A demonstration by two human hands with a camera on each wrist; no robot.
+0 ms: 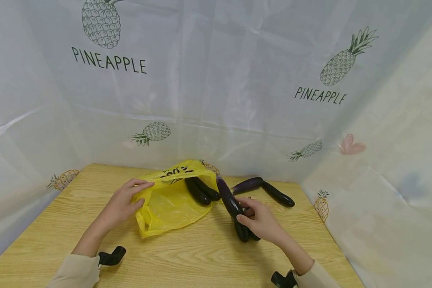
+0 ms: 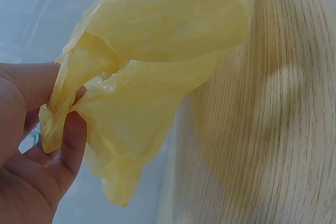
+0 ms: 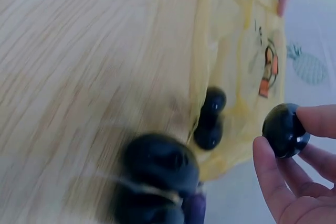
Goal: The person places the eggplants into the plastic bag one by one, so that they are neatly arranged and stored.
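Held eggplant [image 1: 227,197] in your right hand [image 1: 257,220], pinched between thumb and fingers, tilted, purple end pointing away from you, just right of yellow bag [image 1: 173,212]. Your left hand [image 1: 122,203] pinches bag's rim, thumb and fingers gripping plastic, mouth gaping. In bag, two eggplants [image 1: 197,193] side by side. Below held eggplant, lower pair [image 1: 241,233] on wooden table [image 1: 187,260]. Farther back, rear pair [image 1: 278,194], ends meeting. Behind table, pale sheet [image 1: 230,88], pineapple prints.
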